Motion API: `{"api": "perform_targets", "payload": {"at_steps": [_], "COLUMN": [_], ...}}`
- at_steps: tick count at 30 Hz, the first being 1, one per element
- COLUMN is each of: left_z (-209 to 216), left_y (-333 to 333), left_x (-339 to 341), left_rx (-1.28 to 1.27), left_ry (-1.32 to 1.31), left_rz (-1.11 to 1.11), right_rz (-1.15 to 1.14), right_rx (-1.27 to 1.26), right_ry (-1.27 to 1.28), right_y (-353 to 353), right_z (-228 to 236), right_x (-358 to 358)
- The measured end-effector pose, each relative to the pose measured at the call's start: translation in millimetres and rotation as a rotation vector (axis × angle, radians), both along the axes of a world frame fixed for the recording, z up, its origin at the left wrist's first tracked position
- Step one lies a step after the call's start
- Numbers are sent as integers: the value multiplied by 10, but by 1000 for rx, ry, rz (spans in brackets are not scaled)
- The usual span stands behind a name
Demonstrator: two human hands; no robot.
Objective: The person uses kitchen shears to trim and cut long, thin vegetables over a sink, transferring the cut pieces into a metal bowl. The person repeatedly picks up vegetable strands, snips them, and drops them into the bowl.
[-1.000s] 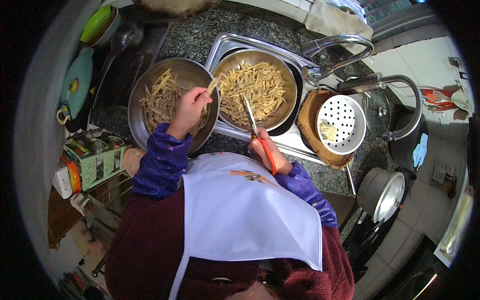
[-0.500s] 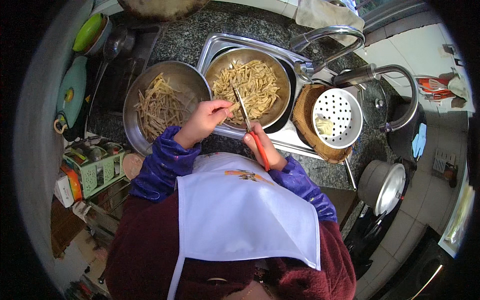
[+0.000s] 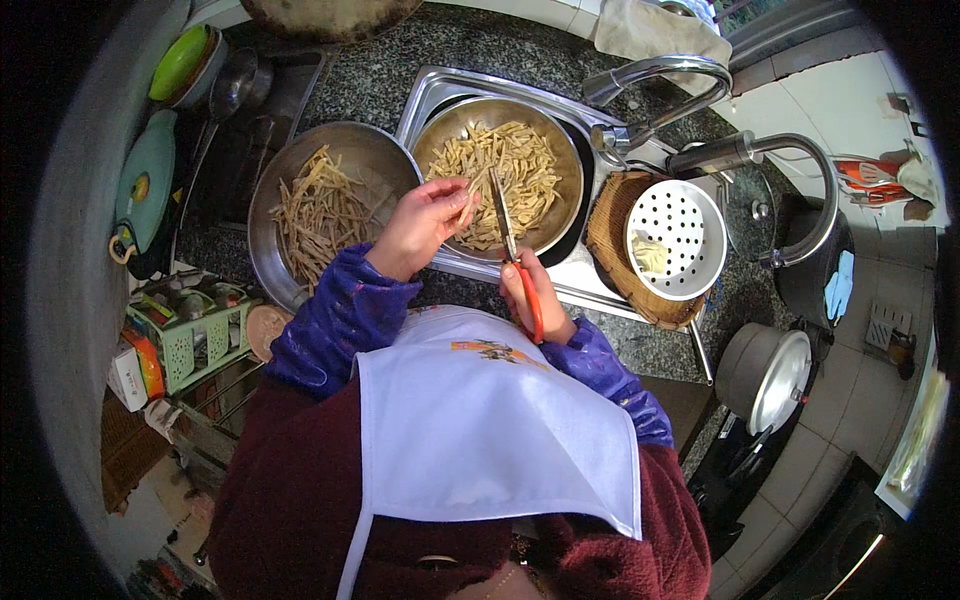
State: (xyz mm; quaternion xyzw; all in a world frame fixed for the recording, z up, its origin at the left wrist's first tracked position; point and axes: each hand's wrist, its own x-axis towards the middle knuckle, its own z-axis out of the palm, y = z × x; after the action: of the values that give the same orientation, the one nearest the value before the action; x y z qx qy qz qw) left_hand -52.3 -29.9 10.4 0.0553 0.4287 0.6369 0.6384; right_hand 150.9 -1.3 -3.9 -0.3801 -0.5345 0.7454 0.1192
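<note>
Left hand point(image 3: 428, 225) and right hand point(image 3: 530, 293) apart, both clamped. Speckled desk point(image 3: 360, 85), steel sink point(image 3: 585, 285). Left bowl point(image 3: 385, 175) holds long strips point(image 3: 315, 220); right bowl point(image 3: 571, 170), over sink, short pieces point(image 3: 525, 165). Right hand: red-handled scissors point(image 3: 509, 240). Left: pale strip point(image 3: 470, 208).

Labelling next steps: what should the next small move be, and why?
Probably open the scissors and bring the thin strip between the blades: the left hand seems to pinch it over the bowl of short pieces, and the blades look nearly closed beside it, handles in the right hand.
</note>
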Motion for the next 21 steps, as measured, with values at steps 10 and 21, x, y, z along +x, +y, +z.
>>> {"api": "perform_targets", "payload": {"at_steps": [10, 21], "left_z": [-36, 37], "left_y": [130, 248], "left_x": [-6, -61], "left_rx": [68, 46], "left_ry": [147, 267], "left_rz": [99, -237], "right_rz": [116, 146], "right_rx": [-8, -39], "right_ry": [47, 120], "right_y": [10, 21], "right_z": [45, 91], "right_x": [36, 83]}}
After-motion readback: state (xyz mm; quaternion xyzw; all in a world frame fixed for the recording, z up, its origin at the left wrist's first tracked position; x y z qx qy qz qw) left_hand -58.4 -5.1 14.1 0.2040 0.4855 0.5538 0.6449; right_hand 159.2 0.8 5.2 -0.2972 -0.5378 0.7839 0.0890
